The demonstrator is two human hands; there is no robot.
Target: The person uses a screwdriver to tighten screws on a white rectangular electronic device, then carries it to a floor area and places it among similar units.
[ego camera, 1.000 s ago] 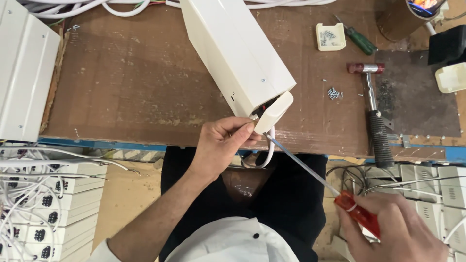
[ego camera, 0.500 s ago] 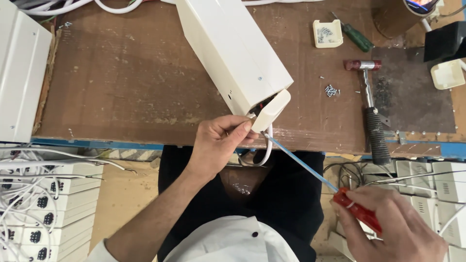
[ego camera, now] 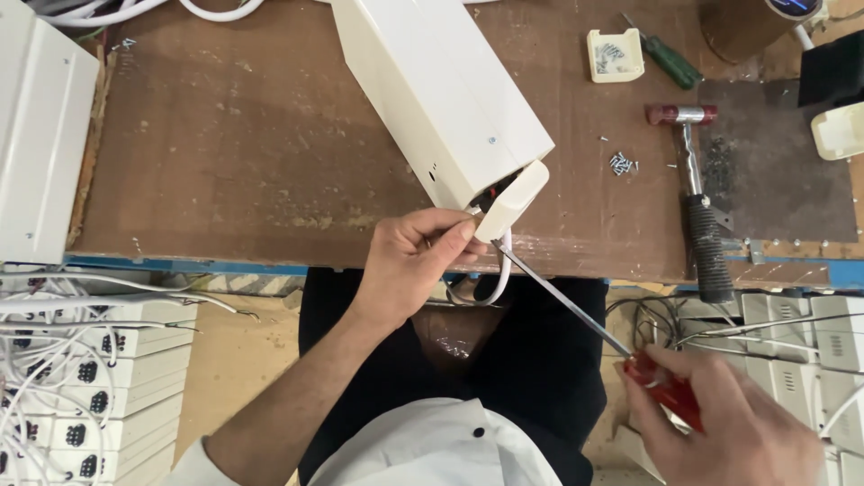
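Observation:
A long cream metal housing [ego camera: 441, 90] lies slanted on the brown workbench [ego camera: 225, 162], its near end at the bench's front edge. A cream end cap [ego camera: 515, 198] sits ajar on that end, with a white cable [ego camera: 490, 283] looping down below it. My left hand [ego camera: 409, 261] pinches the cap's lower corner. My right hand [ego camera: 720, 423], low at the right, grips the red handle of a long screwdriver [ego camera: 576, 310] whose tip reaches the cap.
A hammer [ego camera: 697, 207] lies on the bench at the right, with a small pile of screws [ego camera: 621, 164], a cream box [ego camera: 615, 56] and a green screwdriver [ego camera: 666, 58] near it. A white housing [ego camera: 40, 135] lies at the left. Stacked white units with cables stand below on both sides.
The view has shifted slightly. Both hands keep their grips and the screwdriver tip stays at the end cap.

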